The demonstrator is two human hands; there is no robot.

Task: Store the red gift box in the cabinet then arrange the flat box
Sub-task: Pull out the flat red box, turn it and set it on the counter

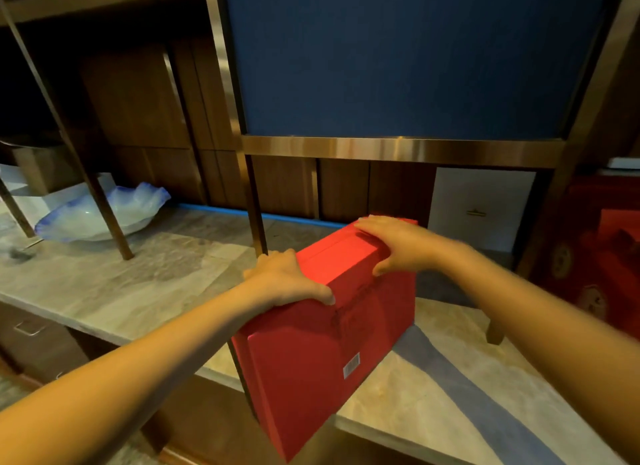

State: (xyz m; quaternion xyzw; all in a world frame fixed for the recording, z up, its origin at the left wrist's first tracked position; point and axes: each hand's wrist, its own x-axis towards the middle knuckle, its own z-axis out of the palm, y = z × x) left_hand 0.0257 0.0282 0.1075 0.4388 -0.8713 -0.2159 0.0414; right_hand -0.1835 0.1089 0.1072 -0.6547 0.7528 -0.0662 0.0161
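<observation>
Both hands hold the tall red cardboard gift box (329, 329) by its top, tilted over the near edge of the pale marble worktop (138, 284). The left hand (287, 279) has its grip on the near-left top corner; the right hand (398, 244) has its grip across the far end. A blue-rimmed ruffled glass bowl (100, 215) sits far left.

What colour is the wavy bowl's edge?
Blue, fading to clear white glass; the wavy bowl shows in the head view.
</observation>
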